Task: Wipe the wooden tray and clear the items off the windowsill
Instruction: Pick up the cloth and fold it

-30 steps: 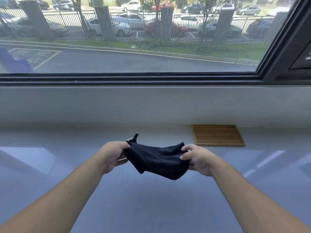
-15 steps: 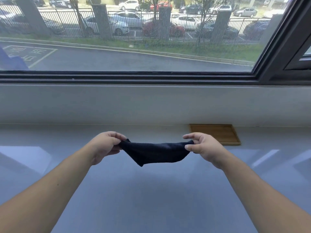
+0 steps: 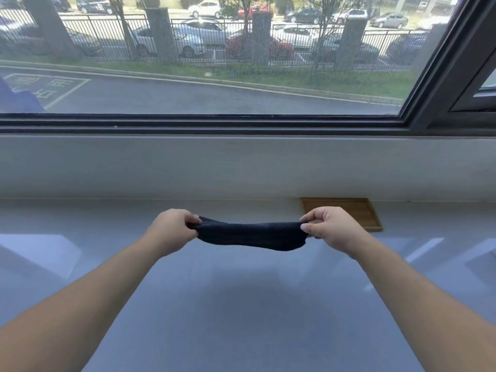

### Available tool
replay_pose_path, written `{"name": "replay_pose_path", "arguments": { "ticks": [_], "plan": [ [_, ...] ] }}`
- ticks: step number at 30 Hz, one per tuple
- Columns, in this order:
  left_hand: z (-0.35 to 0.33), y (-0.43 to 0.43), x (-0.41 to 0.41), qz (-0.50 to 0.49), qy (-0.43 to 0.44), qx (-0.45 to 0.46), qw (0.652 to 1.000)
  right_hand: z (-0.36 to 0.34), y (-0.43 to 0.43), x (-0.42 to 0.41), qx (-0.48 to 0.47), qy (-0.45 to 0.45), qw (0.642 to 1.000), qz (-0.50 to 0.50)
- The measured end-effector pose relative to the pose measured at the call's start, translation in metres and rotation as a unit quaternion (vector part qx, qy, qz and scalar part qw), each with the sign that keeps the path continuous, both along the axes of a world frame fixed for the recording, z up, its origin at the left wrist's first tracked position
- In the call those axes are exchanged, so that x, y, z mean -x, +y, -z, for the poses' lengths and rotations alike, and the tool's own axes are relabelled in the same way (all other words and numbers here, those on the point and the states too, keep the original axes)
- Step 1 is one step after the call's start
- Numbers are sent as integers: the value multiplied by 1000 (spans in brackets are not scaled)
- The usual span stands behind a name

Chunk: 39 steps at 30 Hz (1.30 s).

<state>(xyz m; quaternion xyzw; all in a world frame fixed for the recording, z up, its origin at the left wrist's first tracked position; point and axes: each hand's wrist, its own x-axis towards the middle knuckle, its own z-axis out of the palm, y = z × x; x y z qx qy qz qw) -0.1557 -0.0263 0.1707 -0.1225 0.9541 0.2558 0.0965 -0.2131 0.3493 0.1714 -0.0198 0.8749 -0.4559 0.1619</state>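
A dark navy cloth (image 3: 251, 235) hangs stretched between my two hands above the grey windowsill (image 3: 241, 304). My left hand (image 3: 171, 229) pinches its left end and my right hand (image 3: 331, 226) pinches its right end. The flat wooden tray (image 3: 359, 210) lies on the sill against the wall, just behind my right hand, which covers its near left part. Nothing stands on the visible part of the tray.
A pale wall strip (image 3: 241, 167) rises behind the sill up to the dark window frame (image 3: 214, 123). A second dark frame (image 3: 472, 76) slants up at the right. Bright window reflections lie on the sill at left and right.
My hands have moved apart and slightly up, pulling the bunched cloth out into a taut band. My right hand now overlaps the tray's left side.
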Motion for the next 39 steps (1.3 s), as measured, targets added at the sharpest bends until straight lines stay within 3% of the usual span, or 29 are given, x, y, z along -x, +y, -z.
{"name": "replay_pose_path", "arguments": {
  "ticks": [2, 5, 10, 13, 17, 21, 25, 29, 32, 35, 37, 39],
  "plan": [
    [2, 2, 3, 42, 16, 97, 994, 2, -2, -1, -95, 38, 994, -23],
    [1, 2, 4, 72, -16, 134, 988, 4, -3, -4, -157, 31, 987, -34],
    [-6, 12, 0, 19, -50, 10, 999, 11, -7, -15, 53, -145, 988, 30],
    [-13, 29, -3, -31, -47, -89, 994, 14, -19, -25, 110, -195, 973, 55],
    [-18, 60, -7, -63, -84, -223, 969, 12, -50, -40, 170, -228, 957, 50],
    [-17, 96, -13, -17, -130, -320, 938, 6, -83, -53, 223, -253, 941, 0],
    [-16, 112, -12, 1, -104, -379, 919, 7, -98, -53, 285, -235, 929, -18],
    [-18, 103, -15, -8, -136, -488, 862, 12, -91, -49, 438, -254, 862, -37],
    [-12, 96, -17, -1, -140, -512, 847, 12, -90, -53, 427, -245, 860, -131],
    [-5, 94, -17, -50, -107, -540, 833, 19, -94, -52, 405, -254, 877, -46],
    [0, 90, -17, -123, -24, -556, 822, 24, -94, -50, 401, -247, 882, -7],
    [8, 80, -19, -166, 39, -525, 834, 26, -94, -48, 400, -253, 881, -7]
  ]
}}
